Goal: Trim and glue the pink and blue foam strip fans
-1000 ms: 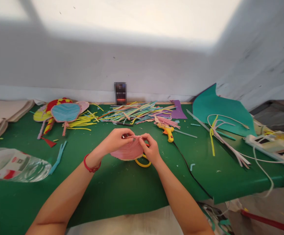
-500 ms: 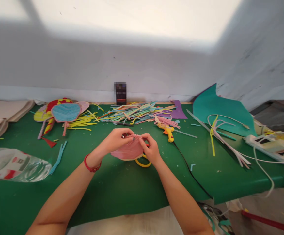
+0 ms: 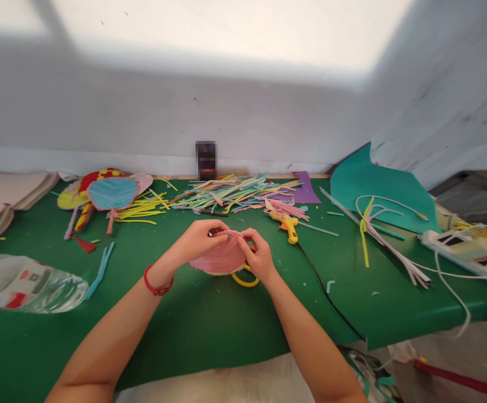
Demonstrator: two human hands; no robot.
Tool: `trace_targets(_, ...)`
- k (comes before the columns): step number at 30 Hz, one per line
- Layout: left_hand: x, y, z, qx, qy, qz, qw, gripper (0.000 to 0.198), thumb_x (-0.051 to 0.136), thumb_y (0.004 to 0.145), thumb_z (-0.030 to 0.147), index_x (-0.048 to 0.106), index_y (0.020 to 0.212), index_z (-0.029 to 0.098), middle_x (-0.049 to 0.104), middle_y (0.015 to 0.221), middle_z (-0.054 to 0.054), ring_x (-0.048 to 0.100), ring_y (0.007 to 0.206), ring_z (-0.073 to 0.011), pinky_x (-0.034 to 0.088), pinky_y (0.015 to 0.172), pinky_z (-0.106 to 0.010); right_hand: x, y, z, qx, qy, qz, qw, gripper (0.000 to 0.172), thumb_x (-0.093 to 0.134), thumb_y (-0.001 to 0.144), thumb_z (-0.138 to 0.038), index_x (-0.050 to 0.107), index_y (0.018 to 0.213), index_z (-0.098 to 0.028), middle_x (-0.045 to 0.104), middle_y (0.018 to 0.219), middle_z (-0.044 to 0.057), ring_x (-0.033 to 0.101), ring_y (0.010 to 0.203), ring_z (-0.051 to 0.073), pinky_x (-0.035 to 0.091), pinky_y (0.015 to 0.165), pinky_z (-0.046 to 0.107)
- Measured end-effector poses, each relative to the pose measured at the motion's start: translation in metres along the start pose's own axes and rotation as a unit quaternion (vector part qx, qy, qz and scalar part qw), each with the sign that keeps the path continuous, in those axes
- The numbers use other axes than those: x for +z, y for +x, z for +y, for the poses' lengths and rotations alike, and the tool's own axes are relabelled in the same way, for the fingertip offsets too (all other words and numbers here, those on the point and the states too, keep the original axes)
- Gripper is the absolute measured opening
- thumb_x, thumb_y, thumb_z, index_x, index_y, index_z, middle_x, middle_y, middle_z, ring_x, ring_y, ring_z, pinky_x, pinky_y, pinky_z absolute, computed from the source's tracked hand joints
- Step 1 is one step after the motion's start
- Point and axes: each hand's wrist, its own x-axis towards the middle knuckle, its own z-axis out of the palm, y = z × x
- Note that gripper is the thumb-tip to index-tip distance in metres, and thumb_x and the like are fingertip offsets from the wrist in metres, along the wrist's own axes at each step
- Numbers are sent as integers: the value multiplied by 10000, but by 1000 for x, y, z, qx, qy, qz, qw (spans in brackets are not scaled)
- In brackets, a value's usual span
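Observation:
A pink, ridged disc (image 3: 219,258) with a pale yellowish lower edge is held over the green table, its far edge between my two hands. My left hand (image 3: 204,242), with a red bead bracelet at the wrist, pinches the rim from the left. On the right, my right hand (image 3: 257,252) grips the same rim with thumb and fingers closed. A small dark spot shows by the left thumb; what it is I cannot make out. Partly under the disc and right hand lies a yellow ring-shaped handle (image 3: 246,278), the rest of it hidden.
A yellow glue gun (image 3: 289,226) with a black cord lies right of the hands. Behind are piled coloured strips (image 3: 230,193). Finished-looking paddle shapes (image 3: 112,193) and a water bottle (image 3: 29,284) are left. A teal sheet (image 3: 378,184) and power strip (image 3: 464,257) stand right.
Almost nothing differs. Both hands keep their hold on the pink disc at nearly the same place.

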Motion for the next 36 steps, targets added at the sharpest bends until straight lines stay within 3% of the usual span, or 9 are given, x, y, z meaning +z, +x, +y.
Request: trace_targets(36, 0, 0, -1, -6, -10, 3, 1000, 208, 528, 766, 287, 684, 834, 167, 691, 786, -6, 566, 716, -148, 414, 652, -245, 0, 1, 1, -1, 9, 0, 1000, 169, 507, 889, -352, 566, 838, -202, 590, 782, 5, 559, 726, 135, 457, 659, 241)
